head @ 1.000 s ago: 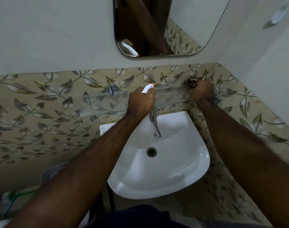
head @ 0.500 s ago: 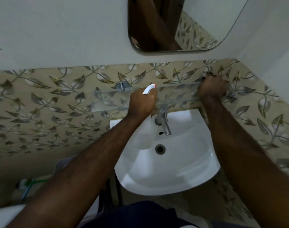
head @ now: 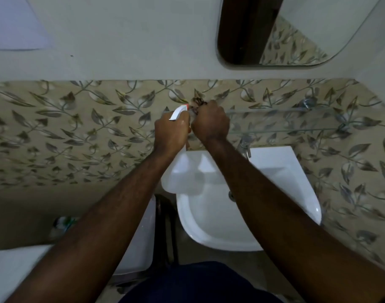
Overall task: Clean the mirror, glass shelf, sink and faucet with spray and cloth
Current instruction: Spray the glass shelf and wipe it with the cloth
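My left hand (head: pixel 170 133) grips the neck of a translucent white spray bottle (head: pixel 180 176) with a white trigger and a red nozzle tip, held over the sink's left rear corner. My right hand (head: pixel 210 123) is closed on a dark patterned cloth (head: pixel 198 103) that pokes out above the knuckles, at the left end of the glass shelf (head: pixel 285 120). The two hands touch side by side. The white sink (head: pixel 274 204) lies below, its chrome faucet (head: pixel 245 146) partly hidden by my right forearm. The mirror (head: pixel 296 31) hangs at the upper right.
Leaf-patterned tiles cover the wall behind the shelf and to the right. A chrome shelf bracket (head: pixel 307 102) holds the shelf's right part. A white tank (head: pixel 139 237) stands left of the sink, with a dark pipe between them.
My right hand with the cloth has slid from the shelf's right end to its left end, beside my left hand. The view has swung left, so sink and mirror sit further right.
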